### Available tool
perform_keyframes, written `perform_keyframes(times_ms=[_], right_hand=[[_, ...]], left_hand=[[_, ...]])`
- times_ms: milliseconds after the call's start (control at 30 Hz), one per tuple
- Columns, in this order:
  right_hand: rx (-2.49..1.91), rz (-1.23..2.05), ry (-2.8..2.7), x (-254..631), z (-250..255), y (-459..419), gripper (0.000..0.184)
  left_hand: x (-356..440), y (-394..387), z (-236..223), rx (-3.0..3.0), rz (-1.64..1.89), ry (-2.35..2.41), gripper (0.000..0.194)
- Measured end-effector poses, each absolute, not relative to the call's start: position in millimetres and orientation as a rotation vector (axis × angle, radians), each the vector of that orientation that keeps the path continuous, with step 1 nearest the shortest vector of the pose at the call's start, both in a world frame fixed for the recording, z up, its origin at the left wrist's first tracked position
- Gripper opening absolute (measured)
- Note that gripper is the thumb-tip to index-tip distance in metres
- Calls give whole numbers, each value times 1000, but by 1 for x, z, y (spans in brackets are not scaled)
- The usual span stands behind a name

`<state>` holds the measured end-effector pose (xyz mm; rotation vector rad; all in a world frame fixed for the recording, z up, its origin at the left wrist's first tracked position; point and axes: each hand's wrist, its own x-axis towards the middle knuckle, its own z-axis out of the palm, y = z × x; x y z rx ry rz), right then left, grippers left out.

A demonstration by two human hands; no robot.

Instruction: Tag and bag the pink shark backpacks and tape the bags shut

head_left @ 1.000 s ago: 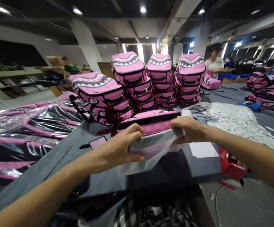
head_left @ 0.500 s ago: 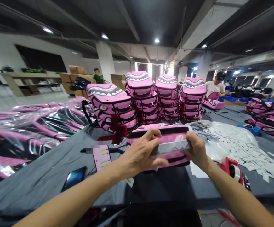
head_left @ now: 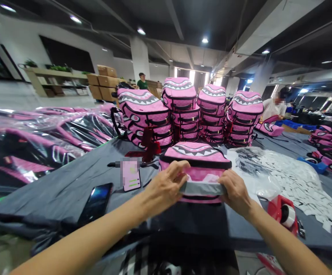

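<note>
A pink backpack (head_left: 193,151) with a shark-mouth print lies in front of me on the grey-covered table. Across its near side runs a smooth grey strip (head_left: 203,188), held level; whether it is part of the bag or a separate piece, I cannot tell. My left hand (head_left: 170,181) has its fingers curled on the strip's left end. At the other end, my right hand (head_left: 234,189) pinches it between thumb and fingers. Something pale and see-through shows just above the strip.
Stacks of pink backpacks (head_left: 180,93) stand behind, with plastic-wrapped ones (head_left: 40,149) at left. Two phones, a pink-screened one (head_left: 131,175) and a dark one (head_left: 95,202), lie left. Right are a red tape dispenser (head_left: 282,214) and a heap of white slips (head_left: 292,179). Two people are farther back.
The grey strip has gone from slightly tilted to level. My left fingers, spread before, have closed on its end. The whole view has shifted, showing more of the left side.
</note>
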<state>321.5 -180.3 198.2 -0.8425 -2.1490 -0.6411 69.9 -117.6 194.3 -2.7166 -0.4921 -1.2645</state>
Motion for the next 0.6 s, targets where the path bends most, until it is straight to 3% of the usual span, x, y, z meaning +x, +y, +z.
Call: perform_keyframes(times_ms=[100,267,367,533,600], right_hand=[[-859,-714,-1986,308,177,-178,17],[-834,-618,-2123,290,147,-188,5],[-829,-652,-2128,292,129,-192,15],[-876,-716,-1958,310,85,-185,26],[-904,-709,-2002,318,61,-186,28]], left_hand=[[70,-137,179,-2636,-1214,-562,21],[72,-141,139,-2248,-1390,-847,12],[75,-143,116,-2176,-1525,-890,11],[75,-158,72,-2389,-1444,-790,1],[71,-162,53,-2537,-1342,-777,11]])
